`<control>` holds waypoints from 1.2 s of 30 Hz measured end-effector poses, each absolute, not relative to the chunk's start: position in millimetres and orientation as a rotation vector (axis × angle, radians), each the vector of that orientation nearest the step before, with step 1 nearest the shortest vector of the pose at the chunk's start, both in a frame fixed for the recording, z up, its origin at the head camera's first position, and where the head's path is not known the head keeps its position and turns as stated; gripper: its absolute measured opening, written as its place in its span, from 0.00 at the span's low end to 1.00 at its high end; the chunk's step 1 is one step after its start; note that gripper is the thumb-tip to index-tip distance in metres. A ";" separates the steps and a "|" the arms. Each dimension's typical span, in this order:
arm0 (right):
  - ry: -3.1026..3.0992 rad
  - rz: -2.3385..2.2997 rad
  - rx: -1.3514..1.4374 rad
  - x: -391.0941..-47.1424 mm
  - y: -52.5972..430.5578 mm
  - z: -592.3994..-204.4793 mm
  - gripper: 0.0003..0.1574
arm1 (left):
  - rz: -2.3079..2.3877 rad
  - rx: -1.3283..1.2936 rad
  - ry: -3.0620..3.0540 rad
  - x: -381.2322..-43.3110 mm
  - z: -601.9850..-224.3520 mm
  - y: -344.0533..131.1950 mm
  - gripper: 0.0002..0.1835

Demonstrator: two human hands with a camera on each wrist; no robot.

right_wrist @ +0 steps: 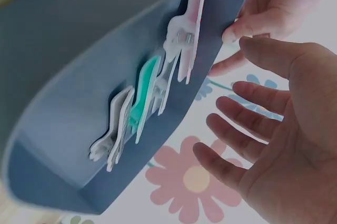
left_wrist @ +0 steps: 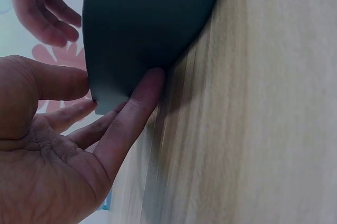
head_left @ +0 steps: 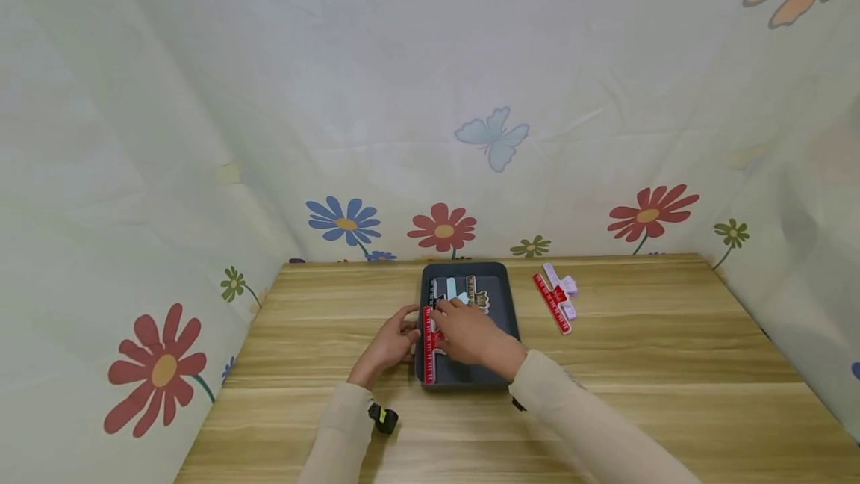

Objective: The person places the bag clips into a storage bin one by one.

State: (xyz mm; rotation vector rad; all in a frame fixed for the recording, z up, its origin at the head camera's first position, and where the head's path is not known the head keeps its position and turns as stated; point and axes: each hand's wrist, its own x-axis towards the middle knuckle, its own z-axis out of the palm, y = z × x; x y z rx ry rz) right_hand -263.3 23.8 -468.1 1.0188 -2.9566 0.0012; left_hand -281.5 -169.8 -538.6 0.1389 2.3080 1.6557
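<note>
A dark grey tray (head_left: 470, 375) lies on the table with several piano-key-patterned clips in it. A red clip (head_left: 428, 349) is by its left wall; a light blue clip (head_left: 452, 288) and a brown-and-cream clip (head_left: 472, 290) are farther back, beside a partly hidden black one. My left hand (head_left: 390, 342) is at the tray's left side, its extended fingers touching the outer wall and its thumb near the rim. Over the tray hovers my right hand (right_wrist: 284, 124), fingers spread and holding nothing, close to the red clip. A teal-looking clip (right_wrist: 145, 92) and grey clip (right_wrist: 115, 124) show below it.
Right of the tray, another red clip (head_left: 551, 303) lies against a lilac clip (head_left: 569, 311) on the wooden table (head_left: 638, 364). A flower-printed curtain (head_left: 376, 133) stands behind the table's back edge and along both sides.
</note>
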 end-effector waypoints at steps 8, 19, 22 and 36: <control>-2.912 0.091 0.983 -264.0 44.4 -463.4 0.33 | 1.667 0.152 2.307 -282.3 -541.3 -170.4 0.30; -2.938 0.208 0.882 -266.1 80.3 -450.1 0.35 | 1.661 0.142 2.321 -278.9 -539.4 -168.1 0.30; -2.923 0.244 0.886 -270.0 92.7 -447.4 0.35 | 1.654 0.143 2.321 -280.6 -542.2 -168.9 0.30; -2.828 0.282 0.835 -275.5 144.5 -447.2 0.33 | 1.659 0.114 2.311 -280.6 -541.5 -169.2 0.30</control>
